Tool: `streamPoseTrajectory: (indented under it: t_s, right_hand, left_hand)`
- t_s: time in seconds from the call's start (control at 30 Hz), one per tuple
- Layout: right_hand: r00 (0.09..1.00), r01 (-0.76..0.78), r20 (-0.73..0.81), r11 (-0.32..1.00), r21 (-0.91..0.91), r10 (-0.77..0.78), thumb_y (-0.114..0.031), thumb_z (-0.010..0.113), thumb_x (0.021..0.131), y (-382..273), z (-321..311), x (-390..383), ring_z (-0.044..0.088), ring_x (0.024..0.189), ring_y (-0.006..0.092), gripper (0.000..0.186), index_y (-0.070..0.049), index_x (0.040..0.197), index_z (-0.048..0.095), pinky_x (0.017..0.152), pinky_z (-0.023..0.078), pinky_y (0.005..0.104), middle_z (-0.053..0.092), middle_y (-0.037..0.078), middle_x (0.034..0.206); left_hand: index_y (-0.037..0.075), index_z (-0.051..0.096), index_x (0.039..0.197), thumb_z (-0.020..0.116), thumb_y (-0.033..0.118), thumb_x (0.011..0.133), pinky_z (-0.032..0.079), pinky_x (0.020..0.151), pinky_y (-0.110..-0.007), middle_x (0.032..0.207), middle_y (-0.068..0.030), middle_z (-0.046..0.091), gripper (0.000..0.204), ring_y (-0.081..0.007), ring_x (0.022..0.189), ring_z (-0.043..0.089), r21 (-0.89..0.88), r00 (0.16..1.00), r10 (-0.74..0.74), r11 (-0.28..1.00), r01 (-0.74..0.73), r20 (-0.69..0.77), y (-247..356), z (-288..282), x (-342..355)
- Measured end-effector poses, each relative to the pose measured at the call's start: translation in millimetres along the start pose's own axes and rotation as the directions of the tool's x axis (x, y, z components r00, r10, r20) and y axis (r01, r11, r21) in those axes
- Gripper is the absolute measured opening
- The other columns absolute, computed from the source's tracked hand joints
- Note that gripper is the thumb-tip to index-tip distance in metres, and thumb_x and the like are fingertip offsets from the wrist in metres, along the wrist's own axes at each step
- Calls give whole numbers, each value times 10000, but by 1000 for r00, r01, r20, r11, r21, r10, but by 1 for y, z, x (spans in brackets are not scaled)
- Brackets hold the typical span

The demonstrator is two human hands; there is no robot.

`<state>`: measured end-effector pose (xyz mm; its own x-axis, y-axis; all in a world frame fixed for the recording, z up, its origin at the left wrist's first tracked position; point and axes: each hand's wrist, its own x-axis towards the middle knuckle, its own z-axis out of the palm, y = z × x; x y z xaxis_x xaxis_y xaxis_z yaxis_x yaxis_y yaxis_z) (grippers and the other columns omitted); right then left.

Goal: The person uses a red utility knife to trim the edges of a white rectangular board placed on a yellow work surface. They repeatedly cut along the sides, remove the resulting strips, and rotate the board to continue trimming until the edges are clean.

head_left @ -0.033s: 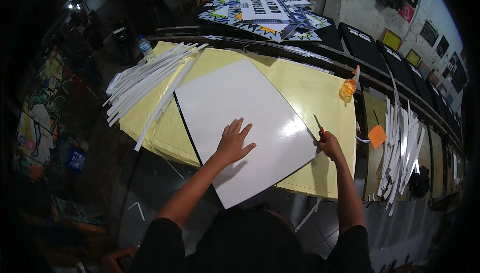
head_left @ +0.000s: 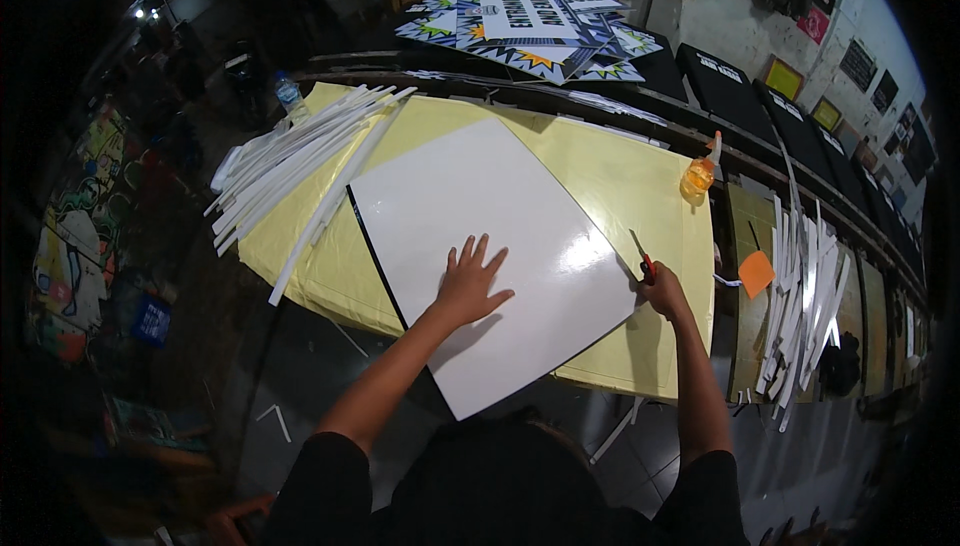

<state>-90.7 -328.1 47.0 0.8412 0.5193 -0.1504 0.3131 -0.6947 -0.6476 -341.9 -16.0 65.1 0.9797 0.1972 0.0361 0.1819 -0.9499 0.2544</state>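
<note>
Yellow sheets (head_left: 620, 186) are covering the worktop. Left hand (head_left: 468, 284) is pressing spread fingers on a stiff, slippery-looking white board (head_left: 480, 216). Right hand (head_left: 664, 293) is gripping a red cutter (head_left: 643, 258) at its edge.

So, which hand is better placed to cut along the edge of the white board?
Probably the right hand: it already holds the red-handled cutter at the right edge of the white board. The left hand lies flat with spread fingers on the board, well placed to hold it steady.
</note>
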Motion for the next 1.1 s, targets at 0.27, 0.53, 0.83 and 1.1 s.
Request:
streamPoseTrajectory:
  t_s: [0.27, 0.53, 0.83, 1.1]
  right_hand:
    - [932, -125, -360, 972, -197, 47, -71, 641, 866, 11, 12, -6, 624, 824, 469, 157, 3, 942, 525, 675, 476, 494, 634, 260, 809]
    - [873, -115, -487, 981, -154, 26, -86, 689, 864, -24, 46, -13, 635, 835, 376, 183, -40, 934, 527, 692, 478, 459, 637, 167, 885]
    - [942, -88, -334, 964, -253, -2, -92, 775, 751, -34, 70, -41, 607, 952, 360, 389, -60, 1063, 545, 768, 492, 466, 631, 156, 975]
    - [974, -34, -224, 974, -225, -18, -112, 765, 794, -34, 54, -62, 613, 877, 385, 353, -42, 1040, 521, 728, 482, 479, 608, 184, 926]
  left_hand:
    - [124, 172, 1580, 517, 709, 852, 77, 1106, -724, 1620, -252, 89, 996, -433, 1499, 54, 4, 976, -52, 999, 53, 211, 48, 50, -14]
    - [51, 138, 1572, 497, 759, 835, 116, 1081, -747, 1617, -254, 100, 1083, -434, 1497, 62, 50, 956, -147, 989, 138, 253, 25, 42, 38]
    - [-17, 134, 1553, 527, 740, 836, 129, 1052, -774, 1601, -294, 94, 1114, -469, 1488, 37, 51, 937, -228, 974, 222, 267, 28, 38, 29]
    - [-15, 147, 1551, 562, 733, 814, 99, 1052, -776, 1596, -307, 93, 1129, -470, 1487, 24, 63, 931, -256, 967, 248, 260, 38, 39, -6]
